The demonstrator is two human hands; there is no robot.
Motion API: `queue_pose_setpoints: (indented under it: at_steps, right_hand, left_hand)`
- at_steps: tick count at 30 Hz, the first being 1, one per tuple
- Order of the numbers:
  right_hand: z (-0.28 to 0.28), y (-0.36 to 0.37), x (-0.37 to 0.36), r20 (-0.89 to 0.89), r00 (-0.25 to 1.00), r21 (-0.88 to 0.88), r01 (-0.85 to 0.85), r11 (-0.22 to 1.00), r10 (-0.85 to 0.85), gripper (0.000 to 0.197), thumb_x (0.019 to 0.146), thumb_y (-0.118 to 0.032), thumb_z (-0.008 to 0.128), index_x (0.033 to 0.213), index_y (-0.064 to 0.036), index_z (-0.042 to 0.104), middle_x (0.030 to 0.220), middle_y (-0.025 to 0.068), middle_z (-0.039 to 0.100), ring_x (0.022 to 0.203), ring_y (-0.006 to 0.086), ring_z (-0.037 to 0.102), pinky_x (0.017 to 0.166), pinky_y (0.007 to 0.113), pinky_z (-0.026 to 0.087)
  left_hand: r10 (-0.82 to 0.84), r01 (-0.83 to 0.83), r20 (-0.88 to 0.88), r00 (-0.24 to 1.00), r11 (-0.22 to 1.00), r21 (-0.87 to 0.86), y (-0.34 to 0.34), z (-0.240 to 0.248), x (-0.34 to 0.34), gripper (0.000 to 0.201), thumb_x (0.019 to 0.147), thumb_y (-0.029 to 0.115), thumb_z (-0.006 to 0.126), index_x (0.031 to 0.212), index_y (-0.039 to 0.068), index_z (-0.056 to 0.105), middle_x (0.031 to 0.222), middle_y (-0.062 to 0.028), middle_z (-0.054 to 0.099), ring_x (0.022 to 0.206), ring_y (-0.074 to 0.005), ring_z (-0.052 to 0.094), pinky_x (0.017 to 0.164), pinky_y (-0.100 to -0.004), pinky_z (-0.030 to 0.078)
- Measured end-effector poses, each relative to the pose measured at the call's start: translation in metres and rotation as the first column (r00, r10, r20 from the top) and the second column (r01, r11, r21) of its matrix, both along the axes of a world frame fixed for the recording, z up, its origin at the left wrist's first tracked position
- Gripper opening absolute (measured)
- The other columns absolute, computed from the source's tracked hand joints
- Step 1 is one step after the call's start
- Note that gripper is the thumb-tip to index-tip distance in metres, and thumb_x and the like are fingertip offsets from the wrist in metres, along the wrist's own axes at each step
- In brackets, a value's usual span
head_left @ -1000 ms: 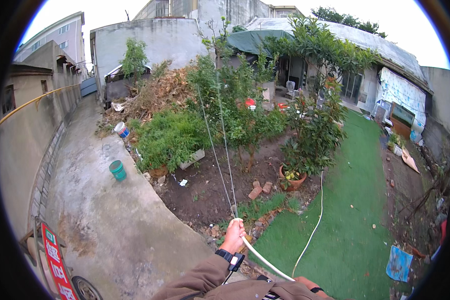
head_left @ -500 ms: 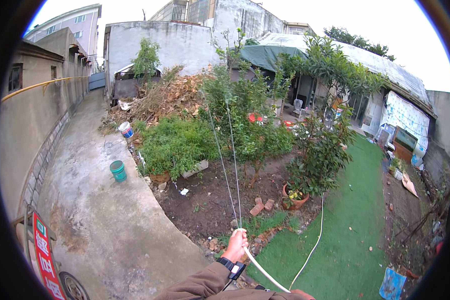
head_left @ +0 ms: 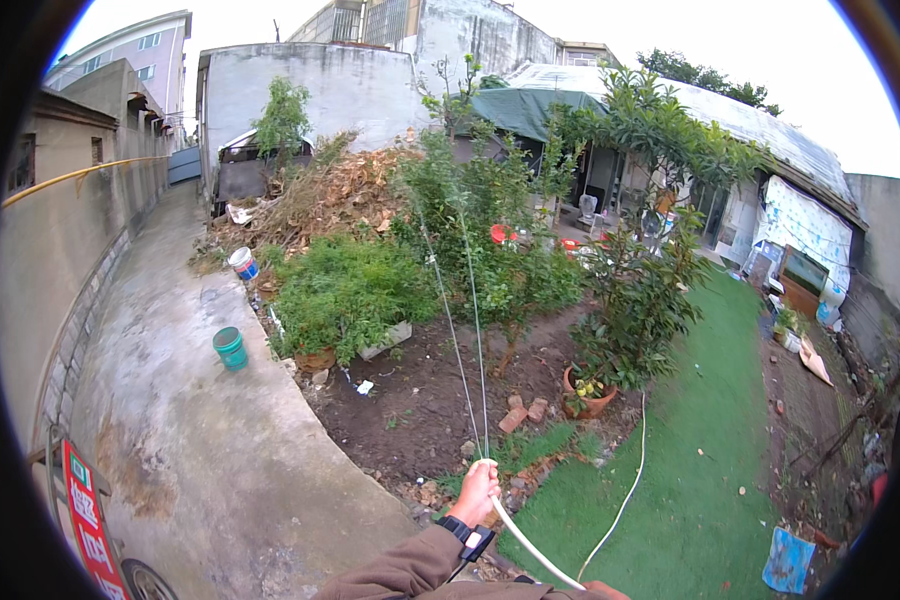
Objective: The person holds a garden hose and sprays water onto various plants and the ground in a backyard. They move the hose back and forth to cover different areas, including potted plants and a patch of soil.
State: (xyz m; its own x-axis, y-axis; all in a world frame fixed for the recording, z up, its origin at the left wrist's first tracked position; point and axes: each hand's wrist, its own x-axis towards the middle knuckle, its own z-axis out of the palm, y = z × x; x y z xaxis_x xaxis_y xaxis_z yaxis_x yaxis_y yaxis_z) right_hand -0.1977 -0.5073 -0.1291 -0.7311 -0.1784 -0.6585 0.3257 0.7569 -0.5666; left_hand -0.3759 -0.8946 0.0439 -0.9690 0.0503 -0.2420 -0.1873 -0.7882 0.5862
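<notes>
My left hand [head_left: 478,490] is closed around the end of a white hose [head_left: 523,535], thumb side up, with a black wrist device [head_left: 475,540] below it on the brown sleeve. Out of the hose end shoot two thin streams of water [head_left: 460,370], rising away from me to the leafy green bushes [head_left: 490,240]. The hose bends down to the right, toward the lower edge. There a small part of my right hand [head_left: 604,590] shows beside it; its fingers are hidden.
A green bucket [head_left: 230,349] stands on the concrete path [head_left: 200,440] at left, near a red sign [head_left: 92,525] and a wheel. Bricks [head_left: 515,416] and a potted plant [head_left: 588,400] edge the soil bed. More thin hose [head_left: 630,490] crosses the green turf [head_left: 705,450].
The view has turned slightly, so the surroundings sit a little further left. My left hand keeps its hold on the hose, and the water streams still run.
</notes>
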Motion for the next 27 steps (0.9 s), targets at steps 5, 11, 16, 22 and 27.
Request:
queue_pose_setpoints:
  at_steps: [5, 11, 16, 22, 27]
  right_hand:
    - [-0.003, 0.015, 0.016, -0.026, 1.0, -0.01, -0.002, 1.0, 0.001, 0.049, 0.078, -0.039, 0.065, 0.113, -0.0052, 0.06, 0.108, 0.016, 0.063, 0.098, 0.0269, 0.06, 0.088, 0.037, 0.045]
    - [-0.012, 0.056, 0.048, -0.052, 0.999, -0.023, -0.009, 1.0, 0.008, 0.048, 0.079, -0.038, 0.065, 0.114, -0.0051, 0.06, 0.108, 0.0159, 0.063, 0.098, 0.0265, 0.059, 0.089, 0.037, 0.045]
    - [-0.017, 0.101, 0.082, -0.058, 0.998, -0.028, -0.028, 0.999, 0.026, 0.047, 0.079, -0.037, 0.065, 0.114, -0.0049, 0.059, 0.108, 0.0158, 0.063, 0.098, 0.0262, 0.059, 0.089, 0.037, 0.045]
    - [-0.028, 0.149, 0.108, -0.038, 0.995, -0.036, -0.089, 0.995, 0.088, 0.047, 0.08, -0.036, 0.065, 0.114, -0.0047, 0.059, 0.108, 0.0157, 0.063, 0.098, 0.0258, 0.059, 0.089, 0.037, 0.044]
    - [-0.045, 0.167, 0.106, -0.059, 0.982, -0.051, -0.183, 0.982, 0.18, 0.046, 0.08, -0.035, 0.065, 0.114, -0.0046, 0.059, 0.108, 0.0156, 0.063, 0.098, 0.0255, 0.059, 0.09, 0.036, 0.044]
  left_hand:
    - [-0.078, 0.077, -0.007, 0.997, 0.996, -0.052, 0.024, 0.002, 0.007, 0.009, 0.092, 0.013, 0.042, 0.094, 0.008, 0.048, 0.069, 0.0002, 0.044, 0.048, -0.0061, 0.031, 0.041, -0.0209, 0.027]
    - [-0.095, 0.097, 0.026, 0.995, 0.994, -0.059, 0.075, 0.002, 0.028, 0.009, 0.091, 0.011, 0.041, 0.093, 0.008, 0.049, 0.069, 0.0, 0.044, 0.047, -0.0064, 0.031, 0.041, -0.0208, 0.027]
    - [-0.149, 0.154, 0.078, 0.986, 0.987, -0.055, 0.138, 0.0, 0.05, 0.009, 0.09, 0.01, 0.04, 0.093, 0.008, 0.048, 0.069, -0.0004, 0.044, 0.046, -0.0066, 0.03, 0.04, -0.0216, 0.026]
    - [-0.175, 0.181, 0.08, 0.981, 0.98, -0.079, 0.202, -0.002, 0.085, 0.008, 0.089, 0.009, 0.041, 0.091, 0.009, 0.048, 0.068, -0.0004, 0.043, 0.046, -0.0068, 0.03, 0.04, -0.0219, 0.025]
    - [-0.04, 0.042, 0.048, 0.998, 0.998, -0.037, 0.192, -0.001, 0.109, 0.011, 0.085, 0.003, 0.041, 0.092, 0.007, 0.048, 0.068, -0.0017, 0.042, 0.046, -0.0085, 0.031, 0.039, -0.023, 0.026]
